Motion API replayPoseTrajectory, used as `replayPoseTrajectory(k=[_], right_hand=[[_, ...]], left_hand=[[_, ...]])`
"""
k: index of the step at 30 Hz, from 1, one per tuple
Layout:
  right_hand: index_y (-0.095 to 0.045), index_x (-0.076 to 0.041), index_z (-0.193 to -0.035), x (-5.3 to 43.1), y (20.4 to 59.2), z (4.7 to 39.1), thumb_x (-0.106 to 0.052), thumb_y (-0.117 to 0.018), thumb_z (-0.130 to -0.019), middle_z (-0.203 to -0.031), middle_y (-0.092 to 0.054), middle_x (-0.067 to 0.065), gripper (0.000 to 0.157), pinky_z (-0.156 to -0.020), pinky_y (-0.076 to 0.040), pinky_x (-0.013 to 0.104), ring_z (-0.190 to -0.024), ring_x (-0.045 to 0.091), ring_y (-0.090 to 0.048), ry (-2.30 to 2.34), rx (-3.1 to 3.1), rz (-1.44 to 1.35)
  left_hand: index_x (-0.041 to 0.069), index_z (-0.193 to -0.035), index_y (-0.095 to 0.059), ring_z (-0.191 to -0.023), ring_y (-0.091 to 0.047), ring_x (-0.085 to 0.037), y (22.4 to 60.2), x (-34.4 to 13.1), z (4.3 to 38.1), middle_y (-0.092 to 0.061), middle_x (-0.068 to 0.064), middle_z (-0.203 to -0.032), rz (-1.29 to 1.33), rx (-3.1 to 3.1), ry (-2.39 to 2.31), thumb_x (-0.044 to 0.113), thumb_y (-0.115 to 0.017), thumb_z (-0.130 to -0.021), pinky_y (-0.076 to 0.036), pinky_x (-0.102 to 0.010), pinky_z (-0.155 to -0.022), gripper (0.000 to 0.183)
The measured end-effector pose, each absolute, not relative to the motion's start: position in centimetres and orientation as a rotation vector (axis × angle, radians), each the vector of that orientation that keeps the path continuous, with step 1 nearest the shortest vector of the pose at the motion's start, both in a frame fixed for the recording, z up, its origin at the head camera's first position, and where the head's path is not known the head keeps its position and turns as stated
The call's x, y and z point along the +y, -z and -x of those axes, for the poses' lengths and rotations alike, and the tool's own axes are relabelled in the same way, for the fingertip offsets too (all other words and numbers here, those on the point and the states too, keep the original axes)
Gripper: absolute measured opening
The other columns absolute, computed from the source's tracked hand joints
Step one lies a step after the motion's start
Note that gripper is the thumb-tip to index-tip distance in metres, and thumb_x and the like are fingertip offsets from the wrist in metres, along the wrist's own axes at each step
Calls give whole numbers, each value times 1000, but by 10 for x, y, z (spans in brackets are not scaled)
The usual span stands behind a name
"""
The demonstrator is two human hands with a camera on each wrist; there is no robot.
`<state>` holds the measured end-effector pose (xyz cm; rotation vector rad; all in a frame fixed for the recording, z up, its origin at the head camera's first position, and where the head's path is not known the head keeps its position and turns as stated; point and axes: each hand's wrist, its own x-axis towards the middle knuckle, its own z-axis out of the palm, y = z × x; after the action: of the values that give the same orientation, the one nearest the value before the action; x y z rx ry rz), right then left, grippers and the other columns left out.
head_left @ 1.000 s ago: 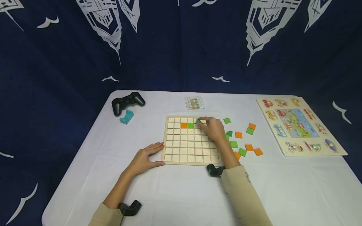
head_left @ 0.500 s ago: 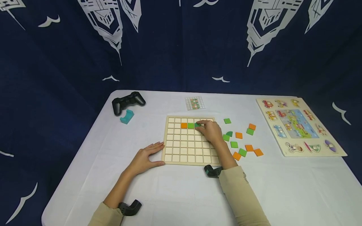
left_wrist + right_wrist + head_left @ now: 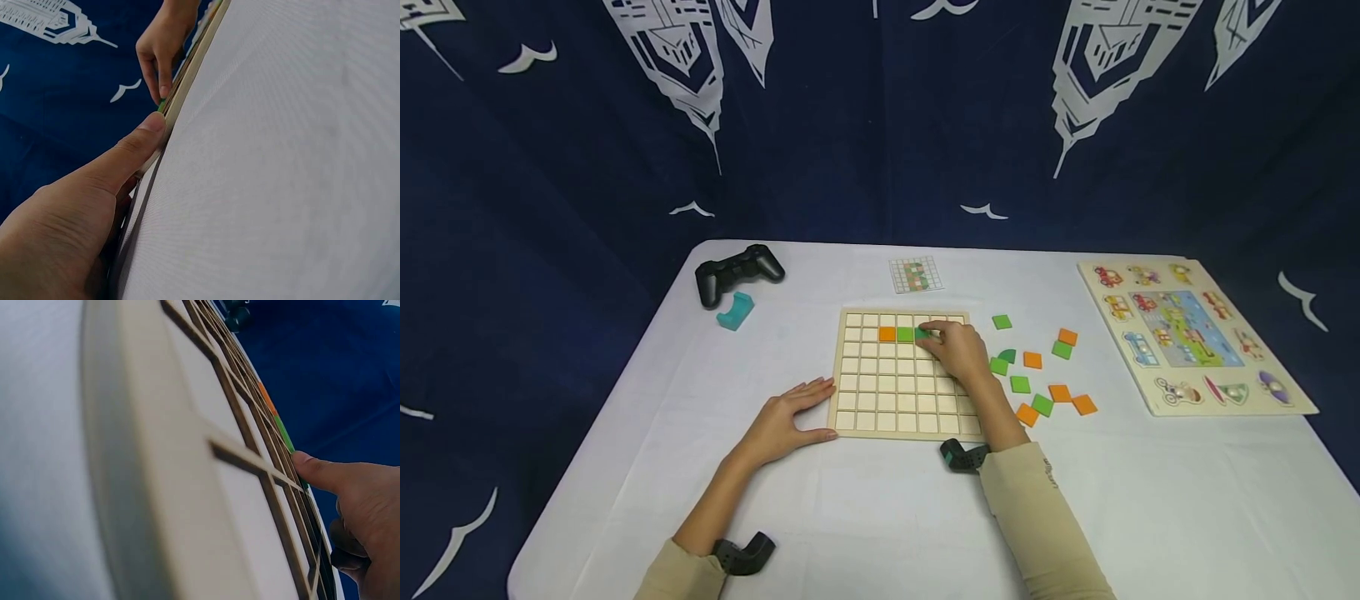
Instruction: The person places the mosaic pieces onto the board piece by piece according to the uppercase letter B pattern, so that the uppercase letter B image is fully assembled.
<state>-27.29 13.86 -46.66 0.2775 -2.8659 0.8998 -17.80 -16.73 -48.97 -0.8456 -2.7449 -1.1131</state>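
A wooden grid board (image 3: 886,400) lies flat on the white table. In its second row from the far edge sit an orange square tile (image 3: 887,334) and a green square tile (image 3: 905,334), side by side. Just right of them my right hand (image 3: 958,350) pinches a darker green tile (image 3: 921,333) at a cell of that row; its outline is partly hidden by the fingertips. At the board's left edge rests my left hand (image 3: 786,425), fingers extended and thumb against the near-left corner. The left wrist view has that thumb (image 3: 152,123) right on the board's edge.
Several loose orange and green tiles (image 3: 1020,384) are scattered right of the board, with a dark green quarter-round (image 3: 1008,356). Behind the board lies a pattern card (image 3: 916,273). A picture puzzle (image 3: 1165,400) is far right; a black game controller (image 3: 737,273) and teal curved piece (image 3: 736,311) are back left.
My right hand has moved slightly left and nearer, bringing the dark green tile from the far row down beside the green square. Since half a second ago it has barely moved; my left hand stays put.
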Motion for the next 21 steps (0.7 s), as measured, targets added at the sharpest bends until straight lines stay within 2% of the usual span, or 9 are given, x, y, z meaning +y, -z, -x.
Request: replayPoseTrajectory(k=[4,13,21], right_hand=[[-69,-15,-111,139,466,272,-35,-68,-84,-50,-51,-2,33,-43,-37,28,-47,14,-41,-903,-2867,-286],[-66,-12,-115,146,455,261,-29,-71,-82,-45,-38,-2,37,-39,-26,27,-42,11,-27,-943,-2829,-325],[-68,-11,-112,168,446,250,-27,-71,-82,-47,-32,-2,35,-39,-24,26,-43,12,-22,-934,-2771,-311]], left_hand=[[10,-130,-54,-127,-40,-17,488,-167,177,-47,3,-136,840,-2758,1115,46,-76,-71,-32,-40,-106,72],[10,-130,-54,-128,-40,-17,489,-167,177,-47,3,-136,842,-2759,1118,44,-76,-71,-31,-40,-106,72],[11,-131,-54,-128,-39,-16,490,-168,178,-46,5,-136,831,-2768,1139,47,-74,-72,-31,-40,-106,72]])
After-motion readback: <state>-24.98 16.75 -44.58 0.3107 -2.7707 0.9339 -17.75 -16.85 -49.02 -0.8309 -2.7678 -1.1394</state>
